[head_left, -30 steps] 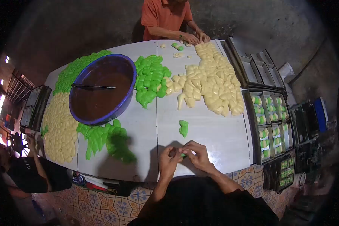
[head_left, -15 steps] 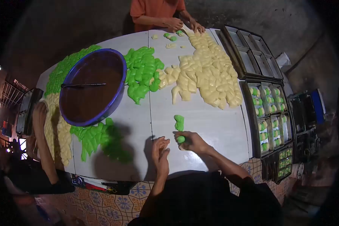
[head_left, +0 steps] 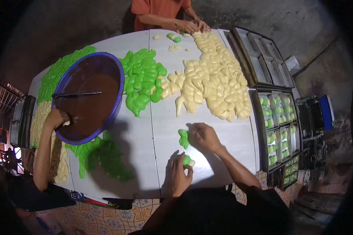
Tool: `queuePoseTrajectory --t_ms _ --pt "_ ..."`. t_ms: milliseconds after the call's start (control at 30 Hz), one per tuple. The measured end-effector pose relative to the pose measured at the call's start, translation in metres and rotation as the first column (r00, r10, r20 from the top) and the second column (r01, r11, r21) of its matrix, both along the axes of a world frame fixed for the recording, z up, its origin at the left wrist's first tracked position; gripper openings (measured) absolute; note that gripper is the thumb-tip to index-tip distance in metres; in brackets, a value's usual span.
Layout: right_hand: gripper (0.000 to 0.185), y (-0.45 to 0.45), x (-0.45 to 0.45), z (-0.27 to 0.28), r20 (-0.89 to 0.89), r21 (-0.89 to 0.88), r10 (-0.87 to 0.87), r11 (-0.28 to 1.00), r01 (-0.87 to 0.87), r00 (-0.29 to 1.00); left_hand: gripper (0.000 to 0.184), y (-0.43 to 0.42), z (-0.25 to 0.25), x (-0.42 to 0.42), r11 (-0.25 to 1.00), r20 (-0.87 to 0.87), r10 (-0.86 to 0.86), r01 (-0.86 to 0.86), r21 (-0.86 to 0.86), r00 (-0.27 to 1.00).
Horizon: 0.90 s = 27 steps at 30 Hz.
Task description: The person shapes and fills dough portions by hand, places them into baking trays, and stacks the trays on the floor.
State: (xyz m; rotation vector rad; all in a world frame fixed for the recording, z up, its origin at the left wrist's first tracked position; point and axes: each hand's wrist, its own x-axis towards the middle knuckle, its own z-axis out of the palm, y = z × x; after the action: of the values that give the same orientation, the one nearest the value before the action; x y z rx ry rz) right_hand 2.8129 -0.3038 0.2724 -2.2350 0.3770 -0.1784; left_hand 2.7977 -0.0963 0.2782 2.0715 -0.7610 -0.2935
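Note:
My left hand [head_left: 180,179] is low over the table's near side, its thumb and fingers closed around a small green-and-cream piece of dough [head_left: 188,161]. Just above it lies a loose green piece of dough [head_left: 183,138] on the white tabletop [head_left: 219,160]. My right hand [head_left: 204,137] is to the right of that green piece, palm down, fingers somewhat bent and apart, with nothing visible in them. Beyond both hands spreads a mass of cream dough pieces [head_left: 223,86], with green dough pieces [head_left: 143,76] to its left.
A blue tub [head_left: 119,94] of brown filling stands left, a stick across it; a co-worker's hand [head_left: 58,118] reaches in. Another person's hands [head_left: 196,26] work dough at the far edge. At right are trays holding green-and-cream rolls [head_left: 276,125] and trays with bare compartments [head_left: 262,58].
The green dough from my right hand is gone from it; my left hand now holds a green-and-cream piece. My right hand moved up and right. The co-worker's left-side hand moved into the tub.

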Motion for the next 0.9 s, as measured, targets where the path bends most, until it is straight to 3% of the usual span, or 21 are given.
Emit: queuePoseTrajectory --t_ms 100,133,167,200,267,300,367,433,467,533,600,667,700,733,767,800,833,867,900 --pt "0.051 0.015 0.009 0.013 -0.027 -0.268 0.239 0.934 -0.238 0.971 0.06 0.003 0.0 0.0 0.987 0.091 0.145 -0.138 -0.08 0.985" --pt "0.056 0.026 0.009 0.014 -0.073 -0.35 0.269 0.895 -0.277 0.96 0.053 0.01 0.006 0.003 0.978 -0.109 0.195 -0.202 -0.058 0.975" --pt "0.064 0.033 0.007 -0.011 -0.073 -0.365 0.321 0.872 -0.325 0.944 0.049 0.011 -0.003 0.003 0.942 -0.242 0.251 -0.294 -0.162 0.937" --pt "0.057 0.042 0.005 -0.023 -0.072 -0.399 0.261 0.877 -0.267 0.963 0.045 0.013 -0.018 0.003 0.885 -0.375 0.285 -0.392 -0.25 0.882" --pt "0.046 0.038 0.001 -0.043 -0.025 -0.204 0.282 0.938 -0.281 0.959 0.035 0.024 -0.042 0.01 0.867 -0.337 0.299 -0.401 -0.295 0.893" --pt "0.043 0.039 0.002 -0.024 -0.002 0.032 0.204 0.978 -0.204 0.979 0.034 0.028 -0.044 0.017 0.875 -0.337 0.268 -0.375 -0.306 0.902" --pt "0.037 0.049 -0.002 0.018 -0.021 0.496 0.058 0.867 -0.04 0.998 0.035 0.032 -0.036 0.023 0.87 -0.39 0.199 -0.346 -0.353 0.899" --pt "0.037 0.057 -0.012 0.043 0.046 0.507 0.1 0.855 -0.11 0.994 0.044 0.026 0.005 0.028 0.883 -0.502 0.101 -0.31 -0.353 0.859" --pt "0.036 0.063 -0.017 0.048 0.082 0.51 0.119 0.848 -0.144 0.99 0.042 0.019 0.009 0.025 0.801 -0.553 0.033 -0.353 -0.483 0.833" --pt "0.032 0.087 -0.024 0.068 0.117 0.514 -0.01 0.856 -0.052 0.993 0.039 0.009 0.009 0.022 0.735 -0.523 0.032 -0.375 -0.565 0.852" --pt "0.03 0.097 -0.029 0.063 0.189 0.522 -0.124 0.853 0.007 0.974 0.026 0.004 0.019 0.018 0.663 -0.547 0.121 -0.478 -0.576 0.828" --pt "0.029 0.093 -0.029 0.054 0.205 0.358 0.0 0.931 -0.075 0.979 0.019 0.007 0.013 0.013 0.598 -0.61 0.126 -0.551 -0.583 0.782" --pt "0.03 0.089 -0.026 0.05 0.165 0.304 0.048 0.948 -0.097 0.985 0.012 0.008 0.023 0.011 0.651 -0.604 0.271 -0.605 -0.458 0.749" --pt "0.031 0.088 -0.024 0.047 0.121 0.25 0.094 0.96 -0.122 0.988 0.012 0.012 0.017 0.009 0.661 -0.615 0.245 -0.593 -0.46 0.749" --pt "0.032 0.095 -0.021 0.069 0.117 0.45 -0.016 0.892 -0.039 0.993 0.011 0.016 0.009 0.009 0.665 -0.624 0.219 -0.583 -0.467 0.75" --pt "0.032 0.099 -0.019 0.069 0.233 0.377 0.056 0.915 -0.143 0.971 0.011 0.018 0.002 0.009 0.664 -0.635 0.197 -0.578 -0.474 0.747" --pt "0.034 0.104 -0.02 0.066 0.338 0.293 0.142 0.923 -0.248 0.93 0.012 0.018 0.004 0.01 0.537 -0.82 -0.083 -0.668 -0.516 0.566" --pt "0.036 0.11 -0.021 0.064 0.439 0.201 0.229 0.917 -0.343 0.869 0.014 0.02 0.008 0.013 0.409 -0.849 -0.393 -0.76 -0.505 0.353" --pt "0.047 0.112 -0.021 0.055 0.426 0.253 0.263 0.884 -0.393 0.866 0.016 0.025 0.018 0.015 0.378 -0.814 -0.539 -0.801 -0.464 0.217"
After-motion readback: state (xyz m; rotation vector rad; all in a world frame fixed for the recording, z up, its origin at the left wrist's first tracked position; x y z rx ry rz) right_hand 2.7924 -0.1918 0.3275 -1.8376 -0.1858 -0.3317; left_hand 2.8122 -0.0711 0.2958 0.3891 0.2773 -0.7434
